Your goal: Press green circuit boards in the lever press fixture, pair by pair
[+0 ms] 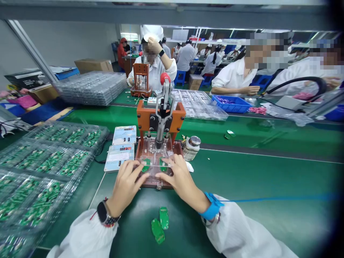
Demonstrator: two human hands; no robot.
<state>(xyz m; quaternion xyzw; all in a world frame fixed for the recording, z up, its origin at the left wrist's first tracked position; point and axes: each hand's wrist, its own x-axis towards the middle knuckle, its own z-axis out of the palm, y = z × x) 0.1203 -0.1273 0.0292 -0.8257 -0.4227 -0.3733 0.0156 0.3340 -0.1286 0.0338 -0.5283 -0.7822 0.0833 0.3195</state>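
Through my head view I have both hands down at the orange-and-metal lever press [160, 132], the one topped with a red ball knob. My left hand [125, 184] is at the left side of a clear plastic plate [154, 161] at the front of the press, fingers bent, thumb apart from the forefinger. My right hand [182, 179] mirrors it on the right, thumb and forefinger spread, tips close in at the plastic. Whether either hand truly pinches the plate or merely rests against it, I cannot tell from here.

And there are the pieces: one small green circuit board [146, 165] at the plate's left side, a second green board [163, 165] at its right, partly covered by fingers and plastic. Nearer me, between my forearms, two loose green rounded boards [157, 231] lie side by side on the dark green work surface [242, 179].

Left of the press, two pale blue boxes with red digits [119, 157]; just right of it, a whitish jar with a metal lid [191, 148]. Far left, clear compartment trays [77, 177] hold heaps of green boards. Across the line, a person in white [170, 71] sits with one forearm raised.
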